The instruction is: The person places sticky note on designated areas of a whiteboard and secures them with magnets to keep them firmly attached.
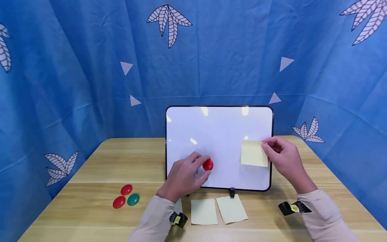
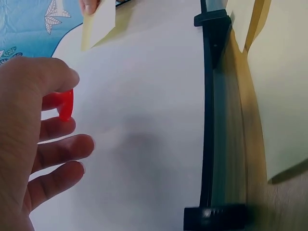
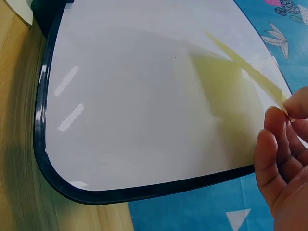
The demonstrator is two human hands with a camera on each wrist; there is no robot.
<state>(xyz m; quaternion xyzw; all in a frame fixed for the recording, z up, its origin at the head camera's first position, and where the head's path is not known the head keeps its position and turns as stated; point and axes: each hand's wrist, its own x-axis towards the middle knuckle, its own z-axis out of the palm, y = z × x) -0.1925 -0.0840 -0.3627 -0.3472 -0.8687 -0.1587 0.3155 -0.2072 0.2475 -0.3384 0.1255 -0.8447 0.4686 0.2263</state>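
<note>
A small whiteboard (image 1: pixel 217 127) with a black frame stands upright on the table. My left hand (image 1: pixel 185 174) pinches a round red magnet (image 1: pixel 208 164) between thumb and forefinger, in front of the board's lower middle. The left wrist view shows that magnet (image 2: pixel 67 105) edge-on, with the other fingers spread below it. At the board's right edge my right hand (image 1: pixel 282 158) pinches a pale yellow sticky note (image 1: pixel 253 154) by its upper right corner. In the right wrist view the note (image 3: pixel 250 72) stands nearly edge-on, its shadow falling on the white surface.
Two red magnets (image 1: pixel 126 189) (image 1: pixel 119 202) and a green magnet (image 1: pixel 133 199) lie at the table's left. Below the board lie yellow notes (image 1: pixel 204 211) (image 1: pixel 231 208), one partly behind the left wrist. A black foot (image 1: pixel 232 192) supports the board. Blue curtain (image 1: pixel 196 74) surrounds the table.
</note>
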